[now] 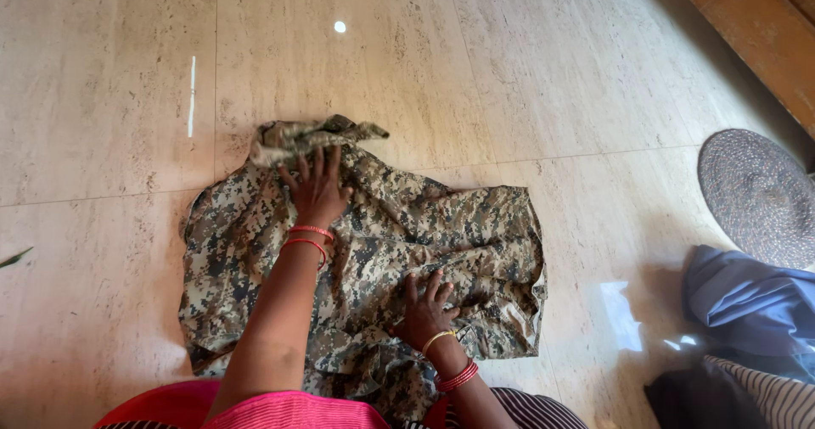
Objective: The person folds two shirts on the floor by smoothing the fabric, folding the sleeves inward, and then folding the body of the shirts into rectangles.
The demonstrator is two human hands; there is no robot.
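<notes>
A camouflage-patterned garment (475, 234) lies spread on the beige stone floor in front of me. My left hand (317, 187) rests flat on its upper part, fingers spread, just below the crumpled collar end (314, 134). My right hand (426, 310) presses flat on the lower middle of the cloth, fingers apart. Both wrists wear red bangles. Neither hand grips the fabric; both lie palm-down on it.
A round woven mat (755, 196) lies at the right. A blue cloth (747, 297) and a striped dark cloth (747, 395) are heaped at the lower right. A wooden edge (755, 30) runs across the top right corner. Beige floor tiles (509, 72) surround the garment.
</notes>
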